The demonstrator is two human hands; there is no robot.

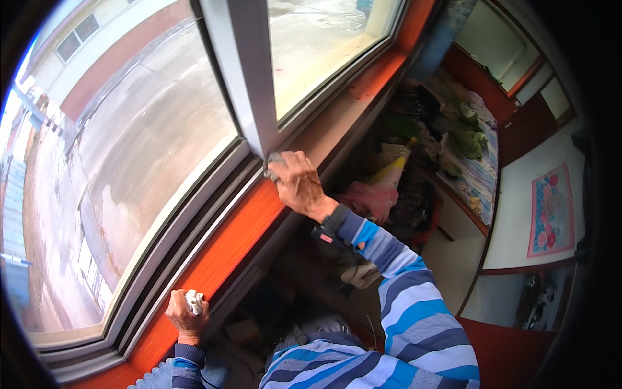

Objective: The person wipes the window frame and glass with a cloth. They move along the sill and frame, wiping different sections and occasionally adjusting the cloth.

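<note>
My right hand point(299, 183) is closed round a grey cloth point(275, 163), pressing it against the foot of the white window post point(254, 97) where it meets the sill. Lower left, my left hand point(184, 318) is closed on a crumpled white cloth point(195, 301) and rests on the orange-brown window sill point(227, 245). Between the two hands the sill runs beside the dark grooves of the window track point(188, 240). What lies under the right palm is hidden.
Glass panes point(149, 142) rise along the left, with a paved yard outside. Right of the sill, a bed point(479, 162) is piled with clothes. A pink bag point(369, 200) lies below the sill. A floral picture point(551, 211) hangs at far right.
</note>
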